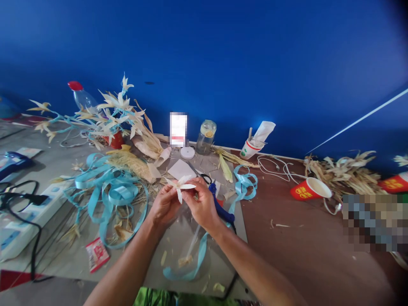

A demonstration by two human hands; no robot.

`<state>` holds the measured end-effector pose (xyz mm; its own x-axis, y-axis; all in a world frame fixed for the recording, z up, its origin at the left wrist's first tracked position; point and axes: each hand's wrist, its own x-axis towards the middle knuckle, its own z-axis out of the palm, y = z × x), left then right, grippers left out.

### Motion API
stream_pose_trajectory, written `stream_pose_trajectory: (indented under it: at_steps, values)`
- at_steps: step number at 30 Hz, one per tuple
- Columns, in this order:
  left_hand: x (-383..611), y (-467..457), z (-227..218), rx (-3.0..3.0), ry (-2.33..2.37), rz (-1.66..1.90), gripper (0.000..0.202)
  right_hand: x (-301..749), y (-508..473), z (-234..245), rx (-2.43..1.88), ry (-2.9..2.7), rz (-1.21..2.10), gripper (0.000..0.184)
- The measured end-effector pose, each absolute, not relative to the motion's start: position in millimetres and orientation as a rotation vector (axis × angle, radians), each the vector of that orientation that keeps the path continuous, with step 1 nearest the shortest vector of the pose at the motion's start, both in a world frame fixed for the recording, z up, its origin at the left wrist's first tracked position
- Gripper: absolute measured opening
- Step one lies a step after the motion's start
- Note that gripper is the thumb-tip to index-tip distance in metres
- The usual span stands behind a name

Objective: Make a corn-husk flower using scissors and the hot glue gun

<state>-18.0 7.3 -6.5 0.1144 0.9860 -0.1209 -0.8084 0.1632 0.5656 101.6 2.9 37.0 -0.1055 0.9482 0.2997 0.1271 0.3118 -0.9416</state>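
A small pale corn-husk flower [181,185] with pointed petals is held between both hands above the table. My left hand [165,204] pinches it from the left and below, fingers closed on its base. My right hand [200,203] grips it from the right, fingers curled over the petals. A light blue ribbon [194,265] trails down from under my hands onto the grey mat [95,259]. A blue-handled tool [220,209] lies just right of my right wrist, with black scissors [205,177] behind it.
A tangle of blue ribbon [110,191] and a branch of finished husk flowers [111,112] lie left. A jar [205,137], a paper cup [251,148], a tipped red cup [310,189], white cable [274,165], a husk pile [344,172] and a power strip [22,225] are around.
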Motion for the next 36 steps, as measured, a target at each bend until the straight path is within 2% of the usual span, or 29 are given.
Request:
stream_pose_trajectory:
  at_steps: [12,30,36]
  values:
    - [-6.0,3.9,-1.5,0.406,0.515,1.361,0.017,95.3,-1.2,22.7,-1.08,-1.48,0.744,0.006]
    - [-4.5,3.5,-7.7,0.464,0.538,1.283,0.015,99.2,-0.1,19.6,-1.049,-1.408,0.862,0.005]
    - [-11.0,7.2,-4.4,0.668,0.751,1.438,0.023,105.7,9.6,15.5,-1.087,-1.463,0.625,0.005]
